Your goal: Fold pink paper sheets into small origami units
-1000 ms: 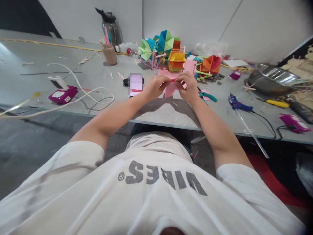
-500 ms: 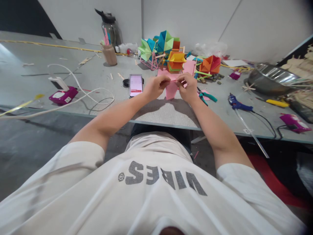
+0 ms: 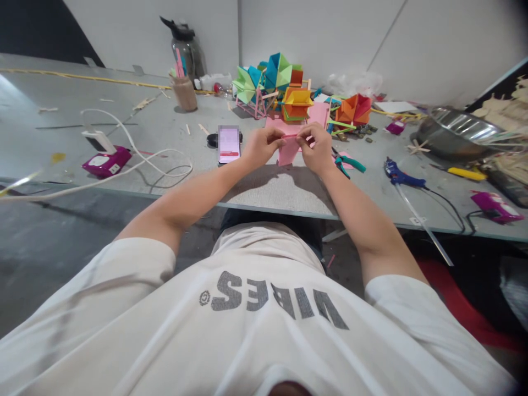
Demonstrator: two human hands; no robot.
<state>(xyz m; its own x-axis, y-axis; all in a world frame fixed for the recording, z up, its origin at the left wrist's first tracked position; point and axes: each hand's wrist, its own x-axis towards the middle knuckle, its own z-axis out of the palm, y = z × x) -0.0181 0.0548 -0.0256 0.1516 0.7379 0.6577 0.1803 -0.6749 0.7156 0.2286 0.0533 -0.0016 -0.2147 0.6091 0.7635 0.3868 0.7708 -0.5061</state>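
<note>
Between my two hands is a piece of pink paper (image 3: 289,152), its upper edge pinched and its lower part hanging toward me. My left hand (image 3: 264,146) has thumb and fingers closed on the left end of that edge. At the right end, my right hand (image 3: 314,146) pinches the same edge. More pink paper (image 3: 319,114) lies on the table behind my hands. Just beyond stand folded paper shapes in green and teal (image 3: 278,71), with a yellow and orange one (image 3: 297,103) in front. Teal-handled pliers (image 3: 350,163) lie right of my right hand.
A phone (image 3: 229,144) lies left of my left hand. Further left are a purple power block (image 3: 107,161) with white cable and a cup of sticks (image 3: 185,93). On the right are a blue glue gun (image 3: 403,175), a yellow-handled tool (image 3: 467,174) and a metal bowl (image 3: 454,132).
The hanging pink paper has tilted a little and now shows a brighter pink band along its upper edge. My fingers have shifted slightly on it.
</note>
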